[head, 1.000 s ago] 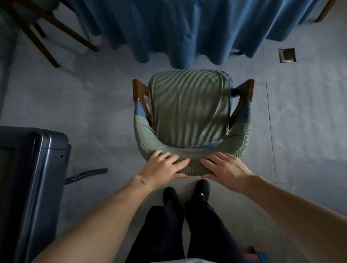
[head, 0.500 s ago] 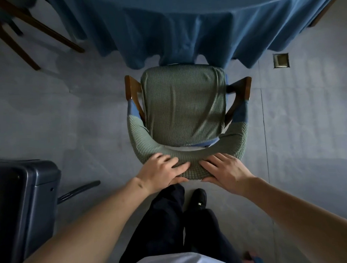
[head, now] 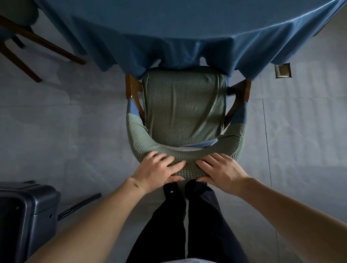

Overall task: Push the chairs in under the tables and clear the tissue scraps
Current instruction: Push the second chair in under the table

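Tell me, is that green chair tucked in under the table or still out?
Mostly out. Only the front edge of the chair seat meets the hanging blue tablecloth; seat and armrests remain in the open.

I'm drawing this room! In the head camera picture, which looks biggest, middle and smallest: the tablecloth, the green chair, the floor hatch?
1. tablecloth
2. green chair
3. floor hatch

The chair is nearer the camera, yet the tablecloth looks bigger.
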